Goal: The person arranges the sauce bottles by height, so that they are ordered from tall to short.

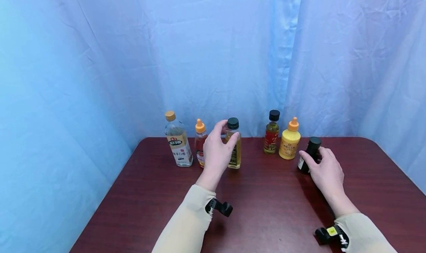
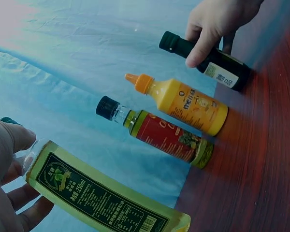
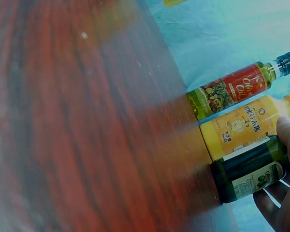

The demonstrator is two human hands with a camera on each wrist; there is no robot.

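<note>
My left hand (image 1: 217, 149) grips the upper part of a clear bottle of pale yellow oil (image 1: 235, 155) with a dark green cap. In the left wrist view this oil bottle (image 2: 96, 195) shows a dark label, with the thumb and fingers around its neck. With thumb and fingers, my right hand (image 1: 326, 169) holds a small dark green bottle (image 1: 312, 149). This dark bottle (image 3: 249, 174) stands next to a yellow squeeze bottle (image 1: 289, 144) with an orange tip. Left of that is an olive oil bottle (image 1: 271, 136) with a red label and black cap.
A tall clear vinegar bottle (image 1: 179, 147) stands at the left on the dark red-brown table (image 1: 259, 208). Beside it, partly behind my left hand, is a red-brown squeeze bottle (image 1: 199, 144) with an orange tip. A pale blue curtain (image 1: 216, 60) hangs behind the table.
</note>
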